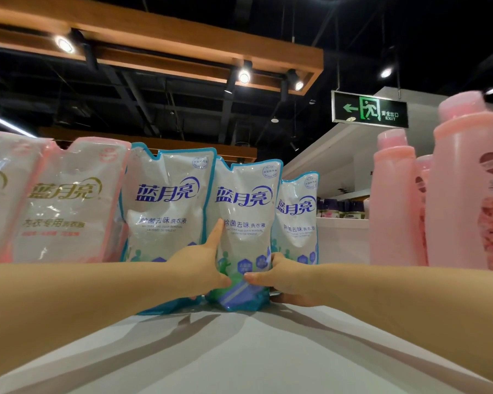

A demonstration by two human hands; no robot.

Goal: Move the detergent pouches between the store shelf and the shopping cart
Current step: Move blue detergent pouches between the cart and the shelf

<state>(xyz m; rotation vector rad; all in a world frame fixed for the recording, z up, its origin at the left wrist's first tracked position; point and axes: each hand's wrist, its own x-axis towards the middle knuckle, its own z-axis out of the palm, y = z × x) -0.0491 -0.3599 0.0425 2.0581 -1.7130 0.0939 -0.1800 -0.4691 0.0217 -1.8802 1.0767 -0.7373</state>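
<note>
Three blue-edged white detergent pouches stand upright in a row on the pale shelf top [254, 351]. Both my hands hold the middle pouch [244, 220] low down. My left hand [199, 263] grips its left side with the index finger pointing up along the edge. My right hand [279, 277] grips its lower right side, thumb across the front. The left blue pouch [165, 206] stands close beside it, and the right blue pouch [296, 214] stands a little behind. The shopping cart is out of view.
Two pink-edged pouches [66, 200] stand at the left of the row. Tall pink detergent bottles [461, 194] crowd the right end of the shelf. A green exit sign [370, 109] hangs behind, above a white counter.
</note>
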